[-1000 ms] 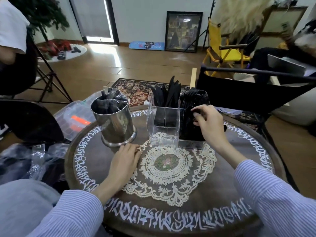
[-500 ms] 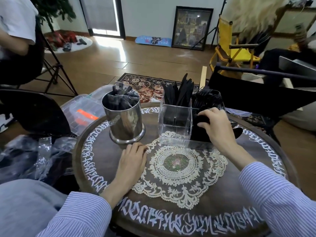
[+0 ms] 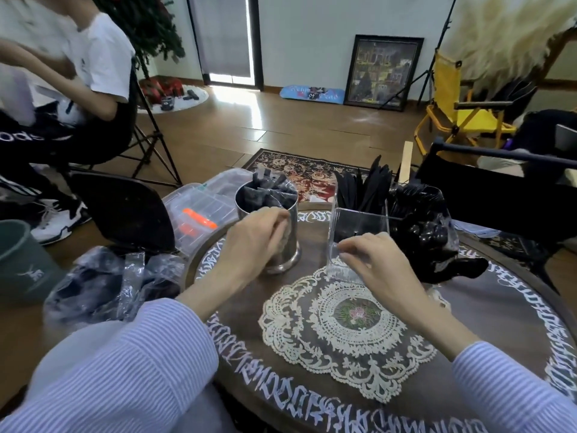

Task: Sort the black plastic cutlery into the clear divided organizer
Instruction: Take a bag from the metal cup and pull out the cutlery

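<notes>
Two hands, both mine, reach forward over a round dark desk (image 3: pixel 487 310) edged with white lettering, a cream lace doily (image 3: pixel 340 332) lying at its centre. Behind the desk, a black chair back (image 3: pixel 499 195) stands on the right and a patterned rug (image 3: pixel 299 170) covers the wooden floor. On the far left a seated person (image 3: pixel 78 89) in a white shirt is partly in view.

The clear divided organizer (image 3: pixel 359 232) stands at the far side of the desk, just beyond the doily. Its rear compartment holds upright black knives (image 3: pixel 365 185); the right side is packed with glossy black spoons (image 3: pixel 427 226), some spilling toward the desk. The front left compartment looks unfilled, though glare makes that hard to confirm.

Left of the organizer stands a metal cylinder cup (image 3: pixel 274 232), holding more black cutlery pieces (image 3: pixel 265 192), apparently in clear wrappers.

My left hand (image 3: pixel 249 242) rests against the near side of the metal cup, fingers curled around its rim; motion blur hides whether they pinch a piece. My right hand (image 3: pixel 374 264) hovers at the organizer's front corner, fingers (image 3: pixel 349 245) loosely bent and close together, touching or nearly touching the clear wall, holding nothing I can make out.
</notes>
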